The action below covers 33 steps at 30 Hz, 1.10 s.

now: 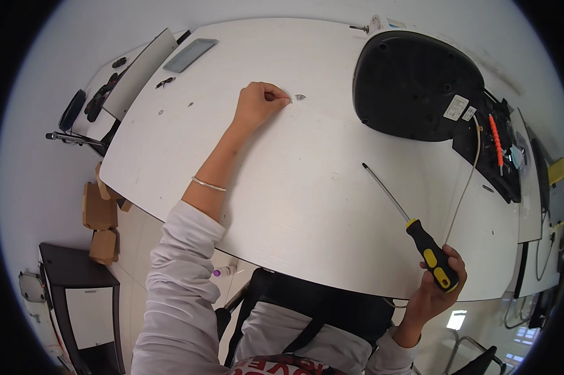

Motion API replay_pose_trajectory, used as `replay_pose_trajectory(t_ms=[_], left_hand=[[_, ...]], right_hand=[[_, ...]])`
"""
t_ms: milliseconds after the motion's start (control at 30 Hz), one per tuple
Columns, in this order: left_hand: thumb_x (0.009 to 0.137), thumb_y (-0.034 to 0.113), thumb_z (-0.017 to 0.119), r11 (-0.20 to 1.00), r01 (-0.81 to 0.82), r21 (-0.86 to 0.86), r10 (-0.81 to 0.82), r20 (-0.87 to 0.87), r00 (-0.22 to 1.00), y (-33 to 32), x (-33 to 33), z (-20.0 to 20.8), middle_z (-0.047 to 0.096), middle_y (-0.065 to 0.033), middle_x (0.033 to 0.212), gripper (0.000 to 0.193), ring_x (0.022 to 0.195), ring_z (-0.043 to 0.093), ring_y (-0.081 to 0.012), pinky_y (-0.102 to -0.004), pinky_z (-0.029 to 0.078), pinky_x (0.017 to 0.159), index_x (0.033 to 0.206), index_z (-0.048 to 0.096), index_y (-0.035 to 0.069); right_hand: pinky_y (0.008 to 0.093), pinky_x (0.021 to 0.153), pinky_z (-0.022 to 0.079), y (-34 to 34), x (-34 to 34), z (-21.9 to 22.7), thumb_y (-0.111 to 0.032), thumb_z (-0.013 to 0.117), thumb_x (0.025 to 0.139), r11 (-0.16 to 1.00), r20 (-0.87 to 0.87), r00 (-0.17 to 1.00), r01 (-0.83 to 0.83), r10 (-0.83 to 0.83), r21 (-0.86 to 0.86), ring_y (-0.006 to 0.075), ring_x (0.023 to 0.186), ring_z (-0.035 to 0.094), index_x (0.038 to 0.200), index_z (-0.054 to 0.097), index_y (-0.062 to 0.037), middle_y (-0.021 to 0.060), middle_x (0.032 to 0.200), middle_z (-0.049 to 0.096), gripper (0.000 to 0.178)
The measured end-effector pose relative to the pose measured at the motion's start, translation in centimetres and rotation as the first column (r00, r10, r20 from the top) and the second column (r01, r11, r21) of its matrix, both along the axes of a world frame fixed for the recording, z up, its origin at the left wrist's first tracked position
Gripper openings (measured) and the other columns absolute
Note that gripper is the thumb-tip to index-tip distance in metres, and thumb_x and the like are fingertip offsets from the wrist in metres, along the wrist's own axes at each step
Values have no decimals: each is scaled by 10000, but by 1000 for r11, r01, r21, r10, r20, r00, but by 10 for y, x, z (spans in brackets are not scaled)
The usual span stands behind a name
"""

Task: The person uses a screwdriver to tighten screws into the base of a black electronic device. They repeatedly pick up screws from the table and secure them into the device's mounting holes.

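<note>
My left hand (pixel 257 105) reaches out over the white table, its thumb and forefinger pinched together at the tabletop. Whatever lies between those fingertips is too small to name. Just right of them are small dark bits (pixel 300 97) on the surface. In my right hand (pixel 441 294), near the front edge, is a screwdriver (pixel 422 239) with a black and yellow handle. Its metal shaft points up and left over the table. A large black rounded housing (pixel 413 81) lies at the far right, with a pale cable (pixel 474 165) running from it toward my right hand.
A black tray (pixel 510 181) beside the housing holds an orange twisted-handled tool (pixel 495 139). At the far left lie a grey rectangular plate (pixel 191 55) and a small dark item (pixel 165 82). Cardboard boxes (pixel 99 206) and a dark cabinet (pixel 82 275) stand on the floor at left.
</note>
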<state>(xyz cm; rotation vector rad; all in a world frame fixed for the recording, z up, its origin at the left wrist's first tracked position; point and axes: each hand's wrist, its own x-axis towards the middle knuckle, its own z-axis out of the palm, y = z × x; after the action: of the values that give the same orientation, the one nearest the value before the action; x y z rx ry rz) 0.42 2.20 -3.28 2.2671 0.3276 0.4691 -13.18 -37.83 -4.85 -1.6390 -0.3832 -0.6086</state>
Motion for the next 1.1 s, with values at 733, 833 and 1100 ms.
replay_pose_trajectory(t_ms=[733,833,1100], left_hand=[[728,180,696,993,-79,88,76,30,997,-12,7,-5,644,-17,768,142,641,558,-130,-283,463,605,805,674,62],[734,180,693,993,-76,89,74,27,997,-11,7,-7,636,-21,831,176,662,553,-129,-288,462,616,865,666,66],[785,121,632,961,-100,260,-7,383,924,-33,1,8,577,-62,979,255,834,563,-179,-321,461,732,1036,600,87]], right_hand=[[325,953,462,35,23,33,-17,610,847,957,76,996,32,-57,289,309,1217,484,1152,445,-76,239,1243,509,352],[324,962,462,42,30,35,-20,614,848,950,83,990,85,-115,300,309,1213,488,1151,448,-71,239,1244,506,349],[330,960,467,49,37,41,-85,606,877,959,103,980,139,-168,249,287,1190,513,1182,473,-63,241,1251,516,333]])
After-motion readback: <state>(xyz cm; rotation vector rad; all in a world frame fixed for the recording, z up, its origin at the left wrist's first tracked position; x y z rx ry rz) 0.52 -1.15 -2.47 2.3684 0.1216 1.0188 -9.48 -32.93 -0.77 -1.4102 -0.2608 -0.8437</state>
